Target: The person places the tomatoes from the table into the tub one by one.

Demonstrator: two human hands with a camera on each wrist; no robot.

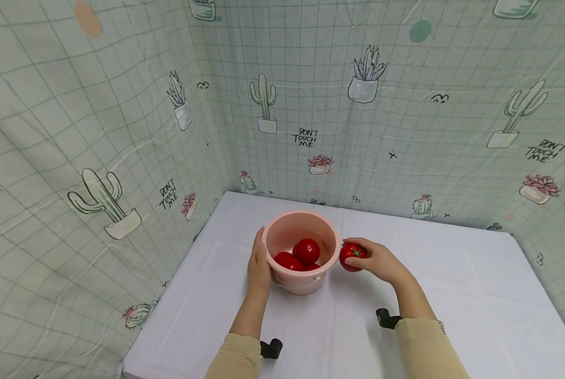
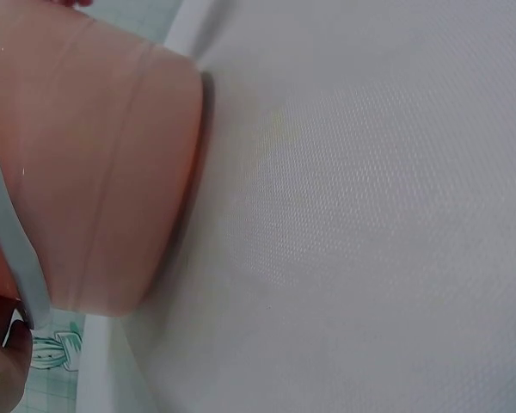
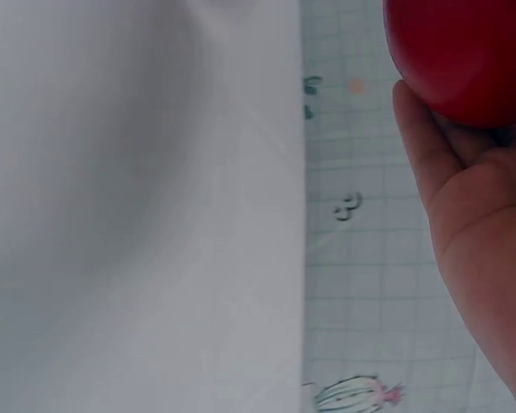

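Note:
A pink bucket (image 1: 299,287) stands upright on the table, with red tomatoes (image 1: 306,251) in it. My left hand (image 1: 259,268) rests against the bucket's outer left side, its fingers reaching up to the rim. The left wrist view shows the bucket's side wall (image 2: 112,163) and its pale handle (image 2: 13,232), with my fingers at the lower left. My right hand (image 1: 379,262) grips another tomato (image 1: 353,257) with a green star-shaped top, just right of the bucket's rim and outside it. In the right wrist view, fingers curve beneath this tomato (image 3: 464,60).
A white cloth covers the table (image 1: 453,295). Behind and to the left hangs a pale green checked curtain (image 1: 311,79) printed with cacti and lettering. Black wrist mounts (image 1: 387,319) stick out near both cuffs.

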